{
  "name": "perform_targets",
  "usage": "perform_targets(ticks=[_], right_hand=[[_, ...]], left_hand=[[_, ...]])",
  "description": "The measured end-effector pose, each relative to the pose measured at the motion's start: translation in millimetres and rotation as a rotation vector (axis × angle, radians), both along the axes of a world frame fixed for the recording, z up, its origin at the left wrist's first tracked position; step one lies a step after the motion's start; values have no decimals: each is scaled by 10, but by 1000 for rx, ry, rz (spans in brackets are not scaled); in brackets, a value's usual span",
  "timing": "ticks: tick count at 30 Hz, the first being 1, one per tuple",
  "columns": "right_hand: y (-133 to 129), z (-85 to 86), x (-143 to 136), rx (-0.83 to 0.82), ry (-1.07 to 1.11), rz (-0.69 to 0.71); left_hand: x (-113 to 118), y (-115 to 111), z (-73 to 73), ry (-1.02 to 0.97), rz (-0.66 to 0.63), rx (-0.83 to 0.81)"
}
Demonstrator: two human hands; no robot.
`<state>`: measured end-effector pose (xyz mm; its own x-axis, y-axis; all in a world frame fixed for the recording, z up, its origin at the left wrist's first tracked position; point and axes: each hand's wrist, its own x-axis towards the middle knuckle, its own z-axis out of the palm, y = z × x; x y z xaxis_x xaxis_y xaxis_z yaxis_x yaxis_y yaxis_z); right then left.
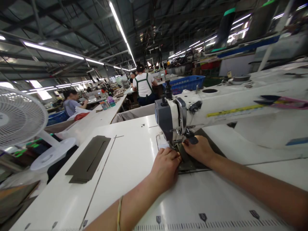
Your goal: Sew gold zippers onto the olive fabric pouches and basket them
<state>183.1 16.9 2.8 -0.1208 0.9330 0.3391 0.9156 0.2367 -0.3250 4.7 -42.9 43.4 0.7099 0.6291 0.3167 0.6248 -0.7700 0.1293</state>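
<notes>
A dark olive fabric piece (216, 148) lies on the white table under the head of a sewing machine (166, 118). At its left edge, just in front of the needle area, my left hand (167, 163) has its fingers curled together on the fabric. My right hand (199, 149) presses the fabric from the right of the presser foot, its fingers bunched with the tips partly hidden by the machine. Further left on the table rests a stack of olive fabric pieces (89, 158) with a long slit in the top one.
A white fan (21, 118) stands at the left. Pink-handled scissors (284, 101) and a yellow tape (235, 110) lie on the machine arm. A blue basket (187, 84) sits behind the machine. People (144, 85) work at tables further back. A ruler scale (180, 226) runs along the front edge.
</notes>
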Motion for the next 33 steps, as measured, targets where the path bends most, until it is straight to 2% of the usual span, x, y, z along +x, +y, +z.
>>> perform_targets(ticks=[3, 5, 8, 11, 13, 20, 23, 28, 33], right_hand=[[-21, 16, -4, 51, -5, 32], [-125, 67, 18, 116, 5, 96], [-404, 107, 104, 235, 18, 280], [-694, 65, 212, 331, -28, 491], [-810, 35, 250, 371, -76, 575], [-814, 150, 203, 367, -158, 616], [-807, 182, 192, 401, -172, 618], [-833, 136, 201, 478, -108, 591], [-895, 217, 162, 377, -60, 594]], left_hand=[[-5, -15, 2, -11, 16, -4], [-22, -37, 6, -20, 17, -19], [-78, -103, -27, -109, 23, -32], [-140, -192, -120, -266, 67, 6], [-162, -236, -179, -314, 61, 55], [-160, -171, -208, -193, -95, 320], [-150, -129, -206, -138, -119, 391], [-127, -142, -164, -142, -113, 345], [-122, -186, -118, -137, -74, 254]])
